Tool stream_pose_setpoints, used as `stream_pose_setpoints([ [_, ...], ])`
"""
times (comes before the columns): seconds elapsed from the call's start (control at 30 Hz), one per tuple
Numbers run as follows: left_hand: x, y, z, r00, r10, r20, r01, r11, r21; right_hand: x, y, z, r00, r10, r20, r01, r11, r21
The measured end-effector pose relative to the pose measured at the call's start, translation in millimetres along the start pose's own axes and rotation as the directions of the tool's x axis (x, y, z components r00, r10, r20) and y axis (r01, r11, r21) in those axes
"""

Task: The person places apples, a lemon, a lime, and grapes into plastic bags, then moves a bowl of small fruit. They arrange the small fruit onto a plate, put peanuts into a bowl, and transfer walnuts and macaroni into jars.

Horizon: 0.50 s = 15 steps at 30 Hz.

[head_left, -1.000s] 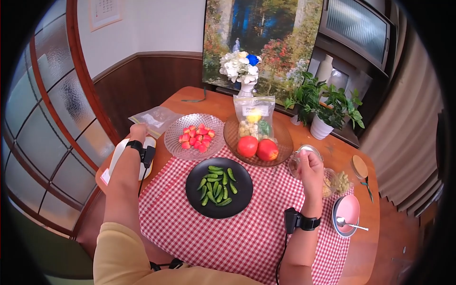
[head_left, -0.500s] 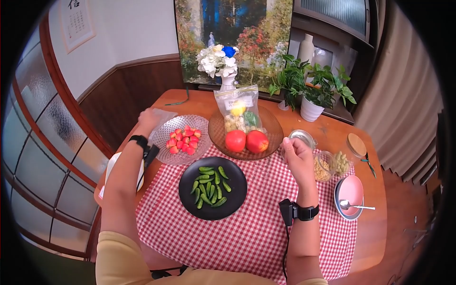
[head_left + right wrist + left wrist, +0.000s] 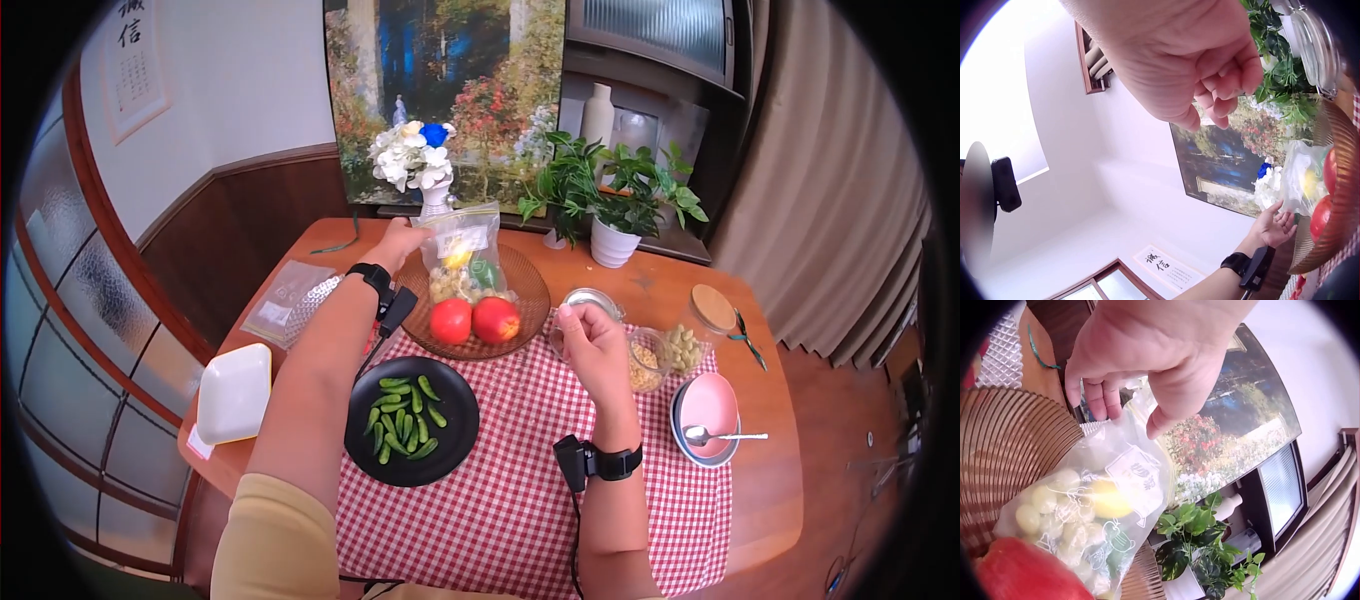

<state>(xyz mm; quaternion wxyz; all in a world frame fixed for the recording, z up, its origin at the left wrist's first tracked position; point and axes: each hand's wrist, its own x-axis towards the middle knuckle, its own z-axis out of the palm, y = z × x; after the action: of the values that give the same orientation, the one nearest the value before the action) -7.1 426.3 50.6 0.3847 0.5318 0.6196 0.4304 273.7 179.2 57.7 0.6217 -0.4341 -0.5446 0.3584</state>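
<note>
My left hand (image 3: 400, 243) is at the top edge of a clear zip bag (image 3: 465, 270), its thumb and fingers spread to either side of that edge in the left wrist view. Inside the bag are pale round pieces, a yellow piece and something green. The bag stands in a ribbed amber glass bowl (image 3: 537, 300) with two red fruits (image 3: 472, 321). My right hand (image 3: 600, 350) hovers near a glass jar (image 3: 592, 298), fingers loosely curled with nothing in them. My left forearm covers most of the clear textured bowl (image 3: 312, 300).
A black plate (image 3: 460, 440) of small cucumbers (image 3: 405, 415) lies on the checked cloth (image 3: 500, 510). At left are a white tray (image 3: 235, 395) and a flat bag (image 3: 285, 300). Right: nut jars (image 3: 645, 365), stacked bowls with a spoon (image 3: 710, 400). Behind: a flower vase (image 3: 436, 200), a potted plant (image 3: 612, 240).
My left hand has moved right, from the left side of the table past the strawberry bowl to the zip bag. The right hand stays near the jar. The head view has shifted.
</note>
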Motion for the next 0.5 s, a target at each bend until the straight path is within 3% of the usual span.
stream_pose_setpoints([
  [0.03,-3.2,1.9,1.7,1.000,-0.003,0.006,0.003,1.000,0.008,0.6,-0.8,-0.6,1.000,-0.008,-0.012,0.008,1.000,-0.019],
  [0.1,-9.7,5.1,2.3,0.976,0.213,0.050,-0.216,0.974,0.070,0.9,-4.3,-0.9,1.000,0.001,-0.020,-0.002,0.999,-0.046],
  [0.13,-6.3,3.2,4.3,0.977,0.208,0.056,-0.212,0.974,0.079,0.5,-6.0,-0.3,1.000,0.004,-0.022,-0.006,0.997,-0.078],
  [0.2,1.6,2.2,9.0,0.935,0.354,0.003,-0.354,0.933,0.061,0.1,-8.5,1.6,0.999,0.014,-0.032,-0.016,0.998,-0.067],
  [0.23,-32.5,29.5,8.3,0.918,0.396,-0.011,-0.395,0.918,0.038,-0.3,-9.3,2.1,1.000,0.013,-0.009,-0.013,0.997,-0.071],
  [0.37,-57.8,67.1,8.7,0.901,0.429,0.058,-0.429,0.903,-0.020,-2.8,-13.5,5.3,0.998,0.027,0.062,-0.022,0.997,-0.079],
  [0.43,-66.3,83.3,8.9,0.815,0.577,0.053,-0.580,0.810,0.091,-2.9,-10.2,6.6,0.994,0.057,0.095,-0.052,0.997,-0.052],
  [0.5,-83.2,101.6,10.1,0.791,0.611,0.044,-0.612,0.789,0.048,-3.5,-8.2,9.6,0.988,0.086,0.131,-0.083,0.996,-0.025],
])
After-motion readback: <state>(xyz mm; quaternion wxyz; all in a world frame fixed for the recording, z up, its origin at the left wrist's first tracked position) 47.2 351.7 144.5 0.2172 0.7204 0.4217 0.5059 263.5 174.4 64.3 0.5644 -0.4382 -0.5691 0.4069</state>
